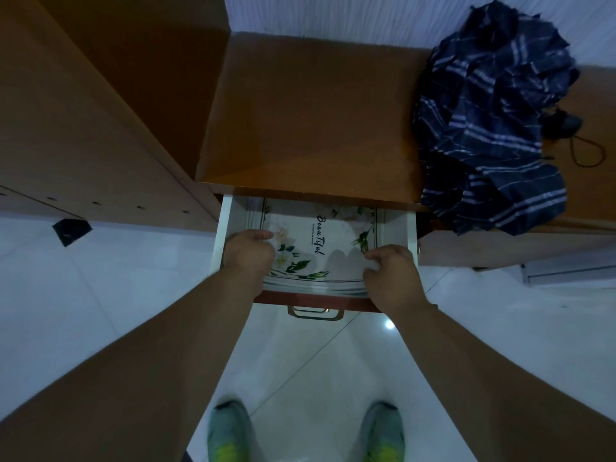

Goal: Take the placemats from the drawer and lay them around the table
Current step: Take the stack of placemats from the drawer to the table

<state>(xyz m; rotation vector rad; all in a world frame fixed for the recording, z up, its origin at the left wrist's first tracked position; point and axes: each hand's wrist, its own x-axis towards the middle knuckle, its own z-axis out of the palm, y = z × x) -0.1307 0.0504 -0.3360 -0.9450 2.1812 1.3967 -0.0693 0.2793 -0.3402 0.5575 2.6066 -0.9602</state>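
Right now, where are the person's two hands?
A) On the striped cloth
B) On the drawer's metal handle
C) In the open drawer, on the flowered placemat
C: the left hand and right hand both hold the placemat inside the drawer.

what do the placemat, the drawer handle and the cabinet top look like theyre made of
Placemat: probably wipeable plastic or coated paper; it lies smooth and flat, with printed flowers and script.
Drawer handle: metal, seemingly brass or gold toned, with a polished glint.
Cabinet top: likely wood-look laminate; an even orange-brown surface with a soft sheen and no clear grain.
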